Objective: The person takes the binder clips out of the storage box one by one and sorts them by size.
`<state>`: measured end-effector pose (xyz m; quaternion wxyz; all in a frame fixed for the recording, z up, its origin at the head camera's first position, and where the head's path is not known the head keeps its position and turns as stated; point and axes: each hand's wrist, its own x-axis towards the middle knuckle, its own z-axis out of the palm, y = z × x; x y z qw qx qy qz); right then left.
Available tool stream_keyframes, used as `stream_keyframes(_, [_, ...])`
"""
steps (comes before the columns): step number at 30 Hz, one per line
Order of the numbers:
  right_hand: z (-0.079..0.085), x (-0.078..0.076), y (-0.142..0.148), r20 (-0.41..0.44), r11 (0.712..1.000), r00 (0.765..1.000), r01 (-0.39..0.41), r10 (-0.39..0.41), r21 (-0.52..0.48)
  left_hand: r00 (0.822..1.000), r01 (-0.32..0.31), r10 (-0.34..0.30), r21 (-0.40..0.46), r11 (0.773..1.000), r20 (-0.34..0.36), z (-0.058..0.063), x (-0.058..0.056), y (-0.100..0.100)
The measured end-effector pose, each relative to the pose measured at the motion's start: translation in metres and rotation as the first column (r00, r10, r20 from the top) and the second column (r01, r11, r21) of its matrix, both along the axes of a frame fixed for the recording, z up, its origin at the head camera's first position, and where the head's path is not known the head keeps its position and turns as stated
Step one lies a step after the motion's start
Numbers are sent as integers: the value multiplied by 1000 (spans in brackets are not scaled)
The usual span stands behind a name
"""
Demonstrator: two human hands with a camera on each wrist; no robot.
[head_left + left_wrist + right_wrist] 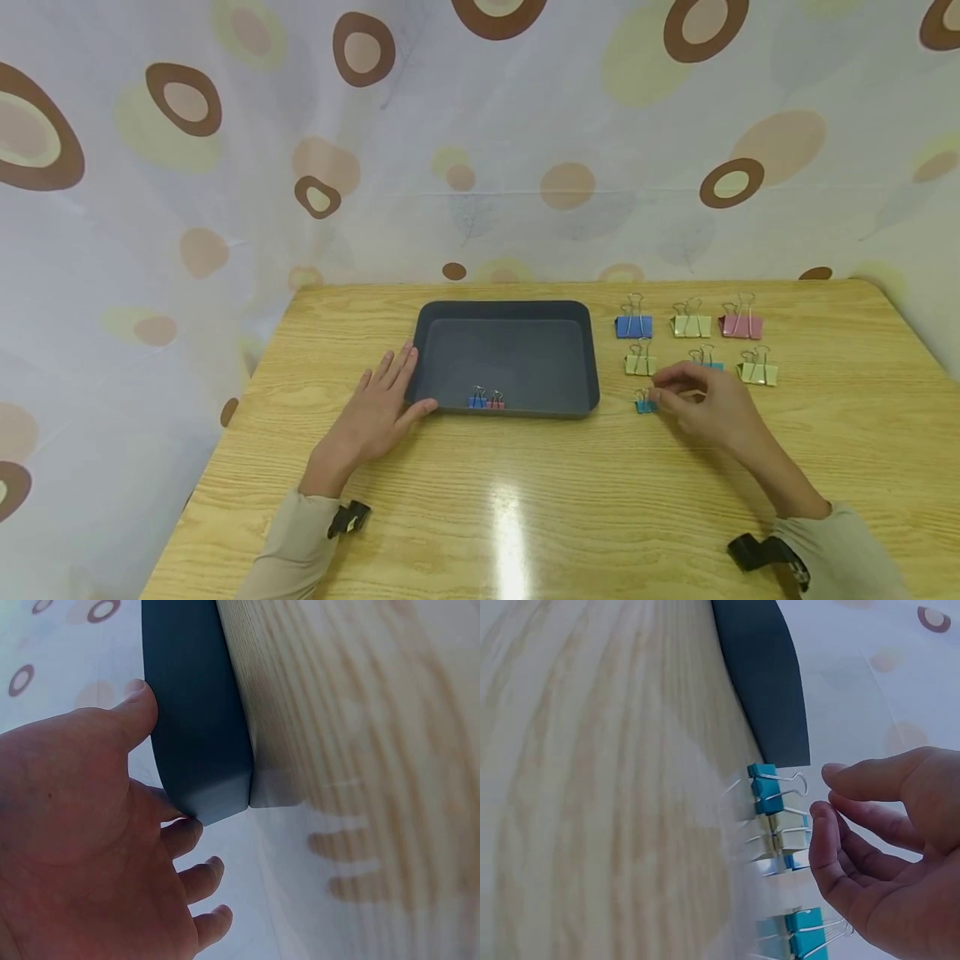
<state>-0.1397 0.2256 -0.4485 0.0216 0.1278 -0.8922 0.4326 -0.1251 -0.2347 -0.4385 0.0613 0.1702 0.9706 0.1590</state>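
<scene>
My left hand (367, 421) rests at the left end of a dark grey tray (506, 308), fingers straight along its side. Its thumb touches the tray wall (199, 712) in the left wrist view. Inside the tray, near the front wall, stand a small blue binder clip (477, 402) and a small red binder clip (496, 404). My right hand (712, 408) is beside a small teal binder clip (645, 406). In the right wrist view, thumb and forefinger are bent with a gap between them, just off the wire handles of that teal clip (766, 791).
Behind the right hand, binder clips stand in rows: blue (634, 327), pale yellow (691, 326) and pink (742, 326) at the back. In front are two more yellow clips (640, 365) (757, 372), with a teal clip (707, 364) between them, partly hidden. A patterned cloth (495, 167) hangs behind the table.
</scene>
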Motion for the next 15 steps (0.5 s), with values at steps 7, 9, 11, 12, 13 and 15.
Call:
stream_keyframes(7, [7,3,-14,-17,996,998,-68,67,-53,1000,1,-1,-16,1000,1,1,-1,0])
stream_keyframes(9, [9,4,-20,-10,993,995,-97,96,-62,1000,-2,2,-15,1000,6,1,0,0])
stream_keyframes(11, [12,5,-27,-10,990,993,-117,117,-78,1000,-5,5,-13,1000,12,1,0,0])
stream_keyframes(12, [13,5,-30,-16,988,992,-127,126,-84,1000,-4,4,-9,1000,10,1,0,0])
stream_keyframes(13, [14,5,-33,-23,987,991,-135,134,-89,1000,-5,5,-11,1000,12,1,0,0])
stream_keyframes(15, [15,4,-40,-39,984,988,-151,148,-94,1000,-5,5,-9,1000,11,0,-1,0])
